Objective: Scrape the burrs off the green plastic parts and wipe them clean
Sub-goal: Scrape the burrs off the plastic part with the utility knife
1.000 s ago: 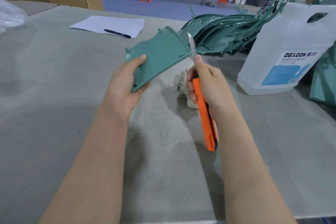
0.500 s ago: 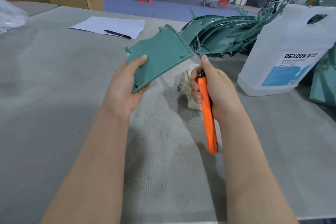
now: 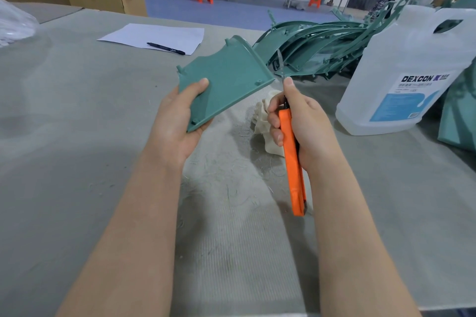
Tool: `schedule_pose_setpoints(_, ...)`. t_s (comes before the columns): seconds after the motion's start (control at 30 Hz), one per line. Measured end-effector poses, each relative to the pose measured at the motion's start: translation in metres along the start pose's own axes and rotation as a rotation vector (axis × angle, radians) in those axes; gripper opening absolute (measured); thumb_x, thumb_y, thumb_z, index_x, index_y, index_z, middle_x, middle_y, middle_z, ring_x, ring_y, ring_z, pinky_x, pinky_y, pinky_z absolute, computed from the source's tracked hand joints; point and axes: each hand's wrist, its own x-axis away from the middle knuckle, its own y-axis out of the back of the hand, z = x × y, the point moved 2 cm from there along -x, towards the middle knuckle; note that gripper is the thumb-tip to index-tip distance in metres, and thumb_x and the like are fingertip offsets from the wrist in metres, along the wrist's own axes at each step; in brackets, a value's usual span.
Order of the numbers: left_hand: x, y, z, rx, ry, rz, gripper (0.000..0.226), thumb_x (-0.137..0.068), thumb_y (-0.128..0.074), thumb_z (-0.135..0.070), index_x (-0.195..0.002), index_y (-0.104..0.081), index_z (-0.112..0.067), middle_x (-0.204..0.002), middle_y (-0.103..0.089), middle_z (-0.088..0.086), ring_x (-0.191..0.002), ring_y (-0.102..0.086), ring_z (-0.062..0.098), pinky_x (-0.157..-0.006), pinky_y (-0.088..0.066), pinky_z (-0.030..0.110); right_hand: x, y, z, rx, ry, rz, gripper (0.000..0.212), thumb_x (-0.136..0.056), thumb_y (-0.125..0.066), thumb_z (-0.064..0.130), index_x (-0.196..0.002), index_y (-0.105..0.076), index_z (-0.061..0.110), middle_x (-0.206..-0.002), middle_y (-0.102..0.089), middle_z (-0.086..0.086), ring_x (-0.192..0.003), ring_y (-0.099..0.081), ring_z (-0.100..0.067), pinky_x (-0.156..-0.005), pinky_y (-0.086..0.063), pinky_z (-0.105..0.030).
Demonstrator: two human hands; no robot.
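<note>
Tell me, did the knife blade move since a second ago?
Yes. The blade has dropped and shifted right toward the green part's right corner, judged against the white jug, which stays put.

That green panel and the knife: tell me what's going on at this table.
A person is trimming burrs. The left hand holds a green plastic panel tilted above the table, thumb on its face. The right hand has its grip on an orange knife, the blade up at the panel's right-hand corner. Thin shavings lie on the table below, and a pale cloth sits behind the right hand. More green parts are piled beside a white jug.
</note>
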Motion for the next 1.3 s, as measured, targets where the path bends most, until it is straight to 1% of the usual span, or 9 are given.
schedule_pose_setpoints(0.13,0.000,0.000,0.000,-0.018,-0.002,-0.001,0.006,-0.090,-0.062,-0.014,-0.090,-0.065,-0.019,-0.071,-0.073,-0.006,-0.061,-0.068,0.004,-0.051,-0.049,0.015,-0.001,0.003,0.000,-0.056,0.042,-0.135,0.042,-0.097,-0.051,0.046,-0.079,-0.061,0.010,-0.057,-0.058,0.001,-0.037,-0.043,-0.011,-0.036,-0.035,-0.020)
schedule_pose_setpoints(0.23,0.000,-0.001,0.001,-0.042,-0.009,0.009,0.007,-0.090,-0.062,-0.013,-0.090,-0.065,-0.020,-0.073,-0.073,-0.006,-0.062,-0.068,0.004,-0.051,-0.050,0.016,-0.002,0.004,0.001,-0.025,0.125,-0.187,0.026,-0.092,-0.064,0.035,-0.083,-0.066,0.011,-0.071,-0.069,0.002,-0.040,-0.046,-0.010,-0.041,-0.041,-0.021)
schedule_pose_setpoints(0.37,-0.002,0.001,0.002,-0.119,-0.038,0.028,0.010,-0.090,-0.062,-0.014,-0.094,-0.067,-0.022,-0.079,-0.074,-0.007,-0.069,-0.070,0.005,-0.054,-0.051,0.019,-0.002,0.004,-0.002,0.000,0.119,-0.179,0.018,-0.091,-0.067,0.023,-0.078,-0.066,0.010,-0.077,-0.068,-0.013,-0.038,-0.045,-0.009,-0.041,-0.040,-0.020)
schedule_pose_setpoints(0.47,-0.002,0.000,0.003,-0.157,-0.065,0.023,0.012,-0.090,-0.062,-0.013,-0.097,-0.068,-0.020,-0.086,-0.075,-0.004,-0.076,-0.071,0.009,-0.058,-0.053,0.022,-0.004,0.006,-0.003,0.080,0.104,-0.212,0.018,-0.091,-0.067,0.020,-0.077,-0.065,0.009,-0.076,-0.073,-0.006,-0.039,-0.046,-0.007,-0.041,-0.041,-0.019)
schedule_pose_setpoints(0.77,-0.003,-0.002,0.003,-0.273,-0.196,0.013,0.014,-0.089,-0.064,-0.011,-0.100,-0.069,-0.018,-0.098,-0.075,0.000,-0.095,-0.070,0.018,-0.084,-0.056,0.035,-0.005,0.012,-0.002,0.128,0.094,-0.286,0.020,-0.091,-0.061,0.010,-0.072,-0.059,0.008,-0.064,-0.065,-0.001,-0.037,-0.043,-0.006,-0.039,-0.039,-0.018)
schedule_pose_setpoints(0.97,-0.003,-0.002,0.004,-0.291,-0.235,-0.011,0.013,-0.088,-0.064,-0.012,-0.097,-0.069,-0.021,-0.094,-0.075,-0.003,-0.090,-0.071,0.014,-0.077,-0.055,0.031,-0.006,0.011,-0.003,0.192,0.130,-0.283,0.009,-0.088,-0.055,0.005,-0.080,-0.054,0.007,-0.062,-0.049,-0.009,-0.042,-0.041,-0.011,-0.044,-0.038,-0.024)
schedule_pose_setpoints(1.07,-0.004,0.002,0.001,-0.209,-0.208,-0.100,0.014,-0.089,-0.063,-0.011,-0.099,-0.069,-0.019,-0.092,-0.074,-0.002,-0.084,-0.071,0.013,-0.070,-0.055,0.029,-0.007,0.010,-0.002,0.153,0.164,-0.254,0.016,-0.092,-0.056,0.011,-0.076,-0.052,0.007,-0.063,-0.051,-0.006,-0.044,-0.042,-0.014,-0.044,-0.039,-0.023)
schedule_pose_setpoints(1.2,-0.003,0.003,-0.002,-0.121,-0.175,-0.136,0.014,-0.090,-0.063,-0.012,-0.100,-0.068,-0.019,-0.088,-0.074,-0.005,-0.076,-0.070,0.007,-0.059,-0.052,0.021,-0.008,0.008,-0.005,0.361,0.188,-0.312,0.053,-0.100,-0.040,0.049,-0.084,-0.057,0.001,-0.073,-0.057,-0.009,-0.055,-0.050,-0.016,-0.050,-0.043,-0.025)
schedule_pose_setpoints(1.3,-0.001,-0.001,-0.001,-0.136,-0.184,-0.114,0.016,-0.090,-0.062,-0.011,-0.104,-0.068,-0.017,-0.091,-0.073,-0.003,-0.077,-0.070,0.009,-0.059,-0.052,0.022,-0.009,0.010,-0.005,0.532,0.241,-0.354,0.050,-0.104,-0.028,0.043,-0.078,-0.059,0.014,-0.071,-0.063,-0.003,-0.063,-0.057,-0.020,-0.068,-0.049,-0.037)
